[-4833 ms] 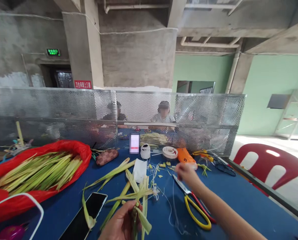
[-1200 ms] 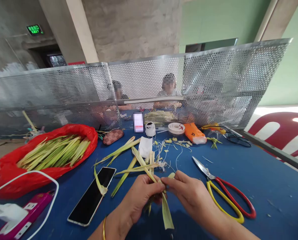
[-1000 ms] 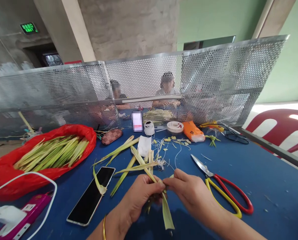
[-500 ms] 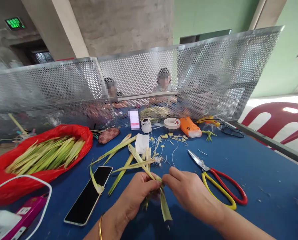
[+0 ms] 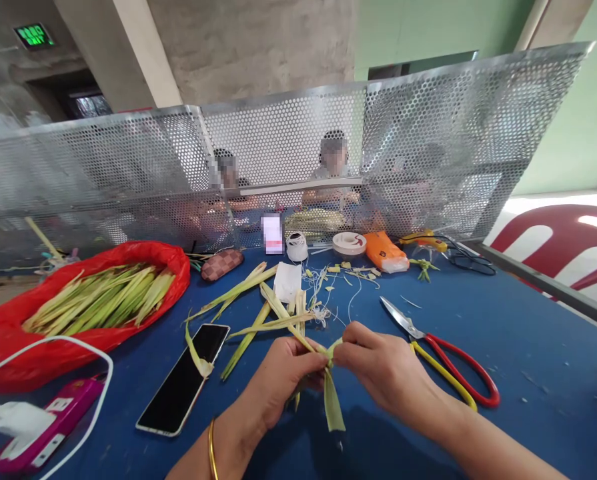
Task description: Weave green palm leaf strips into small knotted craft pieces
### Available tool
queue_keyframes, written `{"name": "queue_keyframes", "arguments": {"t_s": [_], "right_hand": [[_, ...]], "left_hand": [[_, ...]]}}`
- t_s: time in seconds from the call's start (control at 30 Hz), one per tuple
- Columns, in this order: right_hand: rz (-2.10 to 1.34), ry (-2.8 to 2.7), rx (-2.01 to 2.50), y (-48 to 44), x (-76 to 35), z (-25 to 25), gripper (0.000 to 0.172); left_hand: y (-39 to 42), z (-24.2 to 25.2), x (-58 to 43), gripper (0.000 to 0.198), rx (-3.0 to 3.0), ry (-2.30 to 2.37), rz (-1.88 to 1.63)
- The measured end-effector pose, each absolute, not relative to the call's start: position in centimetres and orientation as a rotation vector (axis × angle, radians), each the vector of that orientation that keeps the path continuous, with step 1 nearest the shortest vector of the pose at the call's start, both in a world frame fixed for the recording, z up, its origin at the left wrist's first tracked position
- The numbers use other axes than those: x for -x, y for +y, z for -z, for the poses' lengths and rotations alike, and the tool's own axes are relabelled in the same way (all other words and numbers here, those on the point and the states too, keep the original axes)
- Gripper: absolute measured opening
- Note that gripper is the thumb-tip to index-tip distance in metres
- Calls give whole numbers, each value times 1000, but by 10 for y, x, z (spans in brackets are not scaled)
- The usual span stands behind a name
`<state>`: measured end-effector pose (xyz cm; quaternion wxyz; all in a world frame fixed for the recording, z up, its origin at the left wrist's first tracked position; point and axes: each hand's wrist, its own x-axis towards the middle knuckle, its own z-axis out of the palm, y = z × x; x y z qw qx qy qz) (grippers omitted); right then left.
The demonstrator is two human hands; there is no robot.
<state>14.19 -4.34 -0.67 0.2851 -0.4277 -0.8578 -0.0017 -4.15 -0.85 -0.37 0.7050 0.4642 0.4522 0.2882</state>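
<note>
My left hand [image 5: 292,373] is closed on a bundle of pale green leaf strips, which look like corn husk, pinching it between thumb and fingers. One leaf strip [image 5: 334,403] hangs down from the pinch toward me. Close against it on the right, my right hand [image 5: 373,357] pinches another end of leaf, a bit of which shows between the two hands. My fingers hide the point where the strips cross. Loose leaf strips [image 5: 248,348] lie just beyond my left hand. Scissors [image 5: 418,333] with red and yellow handles rest open to the right of my right hand.
A red plastic bag [image 5: 171,250] of leaf strips stands left, near a black phone [image 5: 178,393] and a magenta power strip [image 5: 48,427]. Thread [image 5: 297,247], tape [image 5: 349,244] and an orange packet [image 5: 385,252] line the back. People sit behind a perforated metal screen [image 5: 278,143].
My right hand has risen slightly, and a piece of leaf now shows bent up between my hands. My left hand keeps its pinch. The whole view has shifted a little.
</note>
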Motion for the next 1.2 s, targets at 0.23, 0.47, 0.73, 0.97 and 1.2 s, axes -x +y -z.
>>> {"name": "queue_keyframes", "arguments": {"t_s": [0.23,0.47,0.73,0.97,1.2], "right_hand": [[-63,-2313,1191,-39,-140,16,23],[-373,-2135,1515,-42,-131,13,22],[-1064,-1651,1547,-32,-131,16,21],[-1432,-1342,1464,-31,-127,18,16],[-1704,-1187,1419,-35,-125,12,15]], "left_hand": [[-13,3,41,22,-1196,945,-513],[-16,8,40,16,-1416,940,-542],[-22,8,44,19,-2256,926,-725],[-20,17,50,31,-2436,796,-779],[-24,13,48,20,-2395,858,-810]]}}
